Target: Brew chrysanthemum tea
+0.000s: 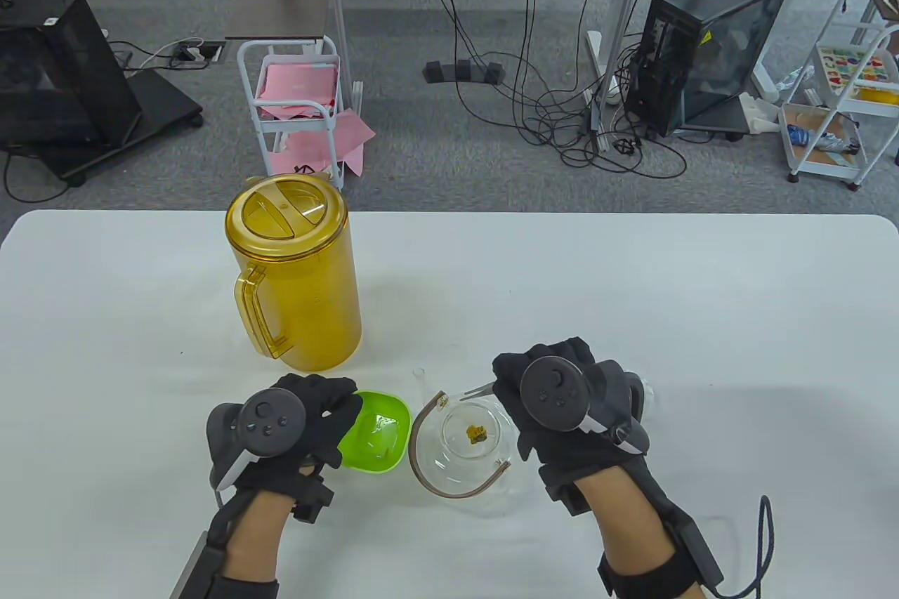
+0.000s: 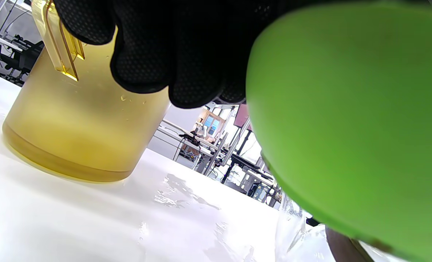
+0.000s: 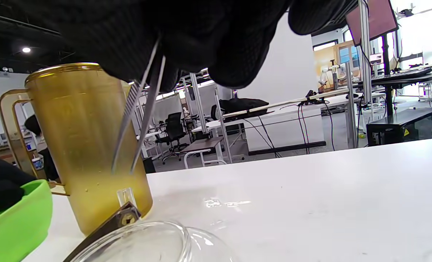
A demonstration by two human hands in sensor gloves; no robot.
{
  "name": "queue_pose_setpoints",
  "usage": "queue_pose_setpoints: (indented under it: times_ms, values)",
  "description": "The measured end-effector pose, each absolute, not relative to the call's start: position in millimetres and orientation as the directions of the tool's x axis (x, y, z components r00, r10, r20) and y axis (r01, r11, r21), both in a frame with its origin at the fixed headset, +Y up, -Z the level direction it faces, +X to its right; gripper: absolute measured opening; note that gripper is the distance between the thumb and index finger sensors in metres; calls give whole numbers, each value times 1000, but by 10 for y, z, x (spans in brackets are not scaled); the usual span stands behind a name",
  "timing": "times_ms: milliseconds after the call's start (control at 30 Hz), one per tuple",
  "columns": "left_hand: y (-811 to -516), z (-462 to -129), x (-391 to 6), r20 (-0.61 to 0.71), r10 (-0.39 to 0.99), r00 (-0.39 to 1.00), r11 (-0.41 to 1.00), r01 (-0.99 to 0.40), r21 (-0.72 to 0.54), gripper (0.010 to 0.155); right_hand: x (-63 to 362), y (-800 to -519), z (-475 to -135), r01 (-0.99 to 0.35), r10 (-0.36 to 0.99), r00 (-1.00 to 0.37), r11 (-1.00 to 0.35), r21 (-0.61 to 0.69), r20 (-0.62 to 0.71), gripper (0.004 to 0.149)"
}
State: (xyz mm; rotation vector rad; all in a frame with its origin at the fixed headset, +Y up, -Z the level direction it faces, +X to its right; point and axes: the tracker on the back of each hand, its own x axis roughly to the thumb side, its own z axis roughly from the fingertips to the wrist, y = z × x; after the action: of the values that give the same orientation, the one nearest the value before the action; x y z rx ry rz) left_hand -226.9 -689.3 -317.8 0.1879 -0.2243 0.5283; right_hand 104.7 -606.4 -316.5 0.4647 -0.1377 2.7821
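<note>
Chrysanthemum bloom (image 1: 477, 432), yellow, lies inside the clear glass teapot (image 1: 460, 448) near the counter's (image 1: 632, 290) front edge. Right hand (image 1: 562, 409) pinches thin metal tweezers (image 3: 137, 109), tips pointing down-left above the teapot's mouth. Left hand (image 1: 295, 427) grips the green plastic bowl (image 1: 376, 434), tilted, just left of the teapot. Farther back stands the amber plastic pitcher (image 1: 295, 276).

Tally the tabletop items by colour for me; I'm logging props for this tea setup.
Amber: 1, the lidded pitcher.
Green: 1, the bowl.
Clear glass: 1, the teapot.
Metal: 1, the tweezers in the right hand.
Total: 4.
</note>
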Motion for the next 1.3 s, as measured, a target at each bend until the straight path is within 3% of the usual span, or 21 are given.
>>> queue_pose_setpoints:
  times_ms: [367, 700, 967, 1100, 1300]
  values:
    - [-6887, -3181, -2283, 262, 484, 835, 840, -527, 126, 40, 1157, -6274, -3434, -396, 377, -913, -911, -114, 156, 45]
    - [-6889, -3185, -2282, 260, 488, 833, 838, -531, 126, 40, 1361, -6598, -3930, -314, 323, -940, -945, -91, -112, 40]
    - [-6885, -3185, -2300, 256, 499, 828, 831, -541, 130, 40, 1275, -6839, -4297, -282, 261, -940, -957, 68, -217, 45]
    - [-6875, -3180, -2318, 256, 499, 828, 829, -542, 137, 40, 1249, -7018, -4470, -204, 157, -947, -968, 149, -280, 46]
    - [-6846, -3184, -2384, 254, 506, 824, 820, -551, 153, 40, 1022, -7255, -4573, -77, 30, -975, -976, 206, -221, 45]
